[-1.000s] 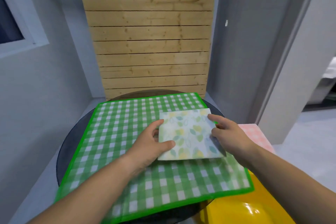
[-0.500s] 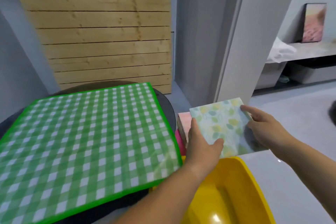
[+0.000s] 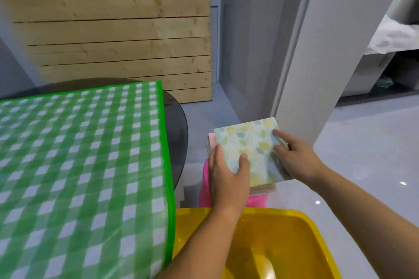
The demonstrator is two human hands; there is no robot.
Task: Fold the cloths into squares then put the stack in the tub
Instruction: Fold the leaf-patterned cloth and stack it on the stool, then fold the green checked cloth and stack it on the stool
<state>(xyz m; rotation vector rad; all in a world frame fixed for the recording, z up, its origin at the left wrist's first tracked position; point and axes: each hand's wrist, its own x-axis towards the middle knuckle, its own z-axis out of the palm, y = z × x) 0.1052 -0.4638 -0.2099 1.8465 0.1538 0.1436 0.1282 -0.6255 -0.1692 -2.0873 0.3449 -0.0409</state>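
- Fingers (image 3: 216,156) of both my hands hold the folded leaf-print cloth (image 3: 247,142) by its two sides, thumbs on top.
- Checked mat (image 3: 79,154) on the table (image 3: 180,129), where this cloth lay a second ago, now sits well to the left of it.
- My left hand (image 3: 226,179) pinches the cloth's near left corner, with the thumb pressed on the print.
- Since then the cloth has gone from the mat to the top of the stack (image 3: 264,189) of folded cloths on the pink stool (image 3: 205,188). I cannot tell whether it rests there or hangs just above.
- My right hand (image 3: 292,161) grips the right edge, forefinger flat on top, the other fingers curled at the side.
- Yellow tub (image 3: 294,244) stands just beside the stool, nearer me, and no cloth shows in it.
- I judge that this square is done. Squaring it on the pile comes next, then the whole stack goes into the tub.
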